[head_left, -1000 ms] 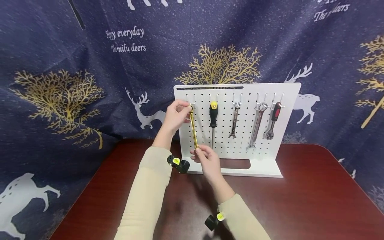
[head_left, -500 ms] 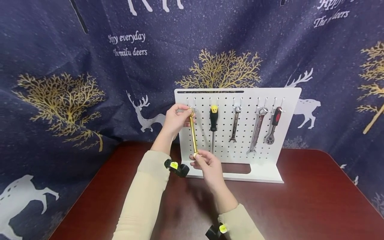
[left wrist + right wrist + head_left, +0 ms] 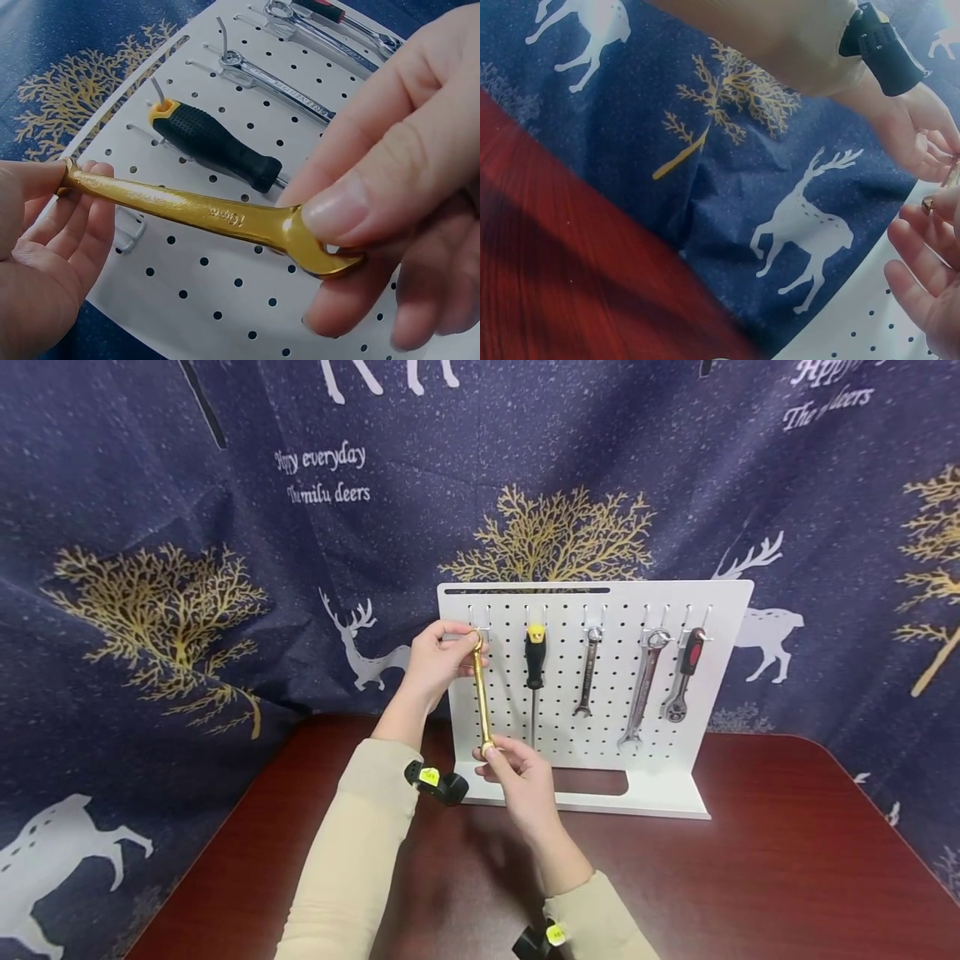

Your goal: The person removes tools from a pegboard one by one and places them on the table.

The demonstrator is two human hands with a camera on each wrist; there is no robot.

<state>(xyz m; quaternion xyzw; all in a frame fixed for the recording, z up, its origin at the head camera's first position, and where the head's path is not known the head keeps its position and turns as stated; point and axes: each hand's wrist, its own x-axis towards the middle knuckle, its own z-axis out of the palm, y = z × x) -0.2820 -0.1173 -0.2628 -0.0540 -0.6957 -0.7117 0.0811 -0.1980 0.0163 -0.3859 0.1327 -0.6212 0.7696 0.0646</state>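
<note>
A gold combination wrench [image 3: 481, 693] hangs between my two hands in front of the pegboard's left side, nearly upright with a slight tilt. At its top, my left hand [image 3: 437, 658] pinches the ring end between thumb and fingers. My right hand [image 3: 527, 783] pinches the lower, open-jawed end. Seen from the left wrist, the wrench [image 3: 187, 206] lies across the view with size lettering on its shank, and the thumb of my right hand [image 3: 397, 172] presses on the open end. The right wrist view catches only a small part of the wrench, at its right edge.
A white pegboard [image 3: 577, 739] stands on the dark red table [image 3: 765, 860]. Hanging on it are a yellow-and-black screwdriver [image 3: 536, 660], a small wrench [image 3: 588, 672], a larger wrench [image 3: 642, 693] and a ratchet [image 3: 684, 677]. A hook [image 3: 130, 229] sits beside my left hand. Behind hangs a dark blue patterned cloth [image 3: 405, 527].
The camera view has tilted slightly, so the board sits lower in the picture. Both hands keep their grip on the wrench, which has shifted only slightly.
</note>
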